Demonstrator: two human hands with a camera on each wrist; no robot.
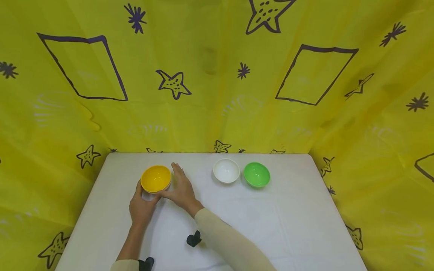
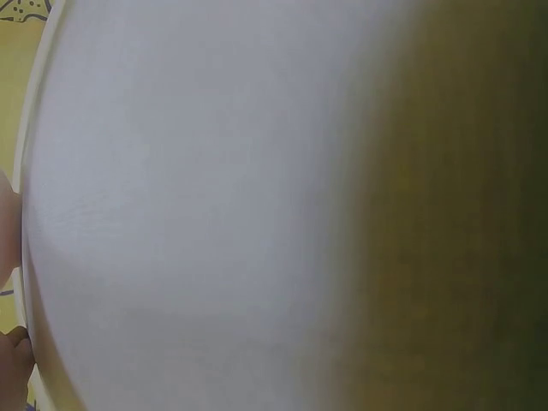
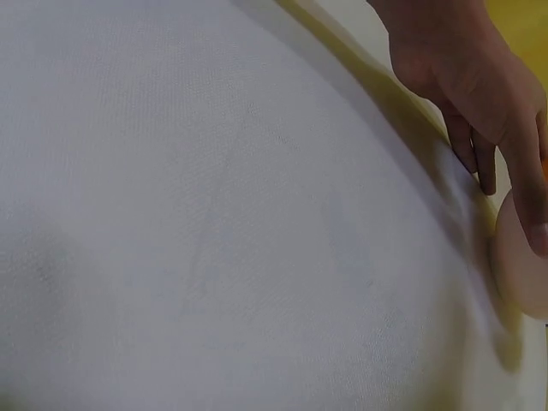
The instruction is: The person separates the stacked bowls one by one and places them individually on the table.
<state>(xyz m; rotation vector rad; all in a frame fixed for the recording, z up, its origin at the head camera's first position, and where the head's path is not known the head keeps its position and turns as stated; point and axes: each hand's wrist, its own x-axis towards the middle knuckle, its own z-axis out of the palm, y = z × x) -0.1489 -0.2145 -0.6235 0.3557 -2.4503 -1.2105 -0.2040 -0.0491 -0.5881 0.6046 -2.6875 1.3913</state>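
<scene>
In the head view a yellow bowl is at the left of the table, with a paler surface showing under its rim. My left hand holds it from the left and front, its thumb along the near side. My right hand is at its right; the thumb touches the near side while the fingers stretch away, spread from the bowl. From the right wrist, the right hand has its thumb against a pale rounded bowl side. The left wrist view catches only bits of skin at its left edge.
A white bowl and a green bowl stand side by side toward the back of the white-covered table. Yellow patterned cloth hangs behind and at both sides. Dark straps or pieces show by the sleeves.
</scene>
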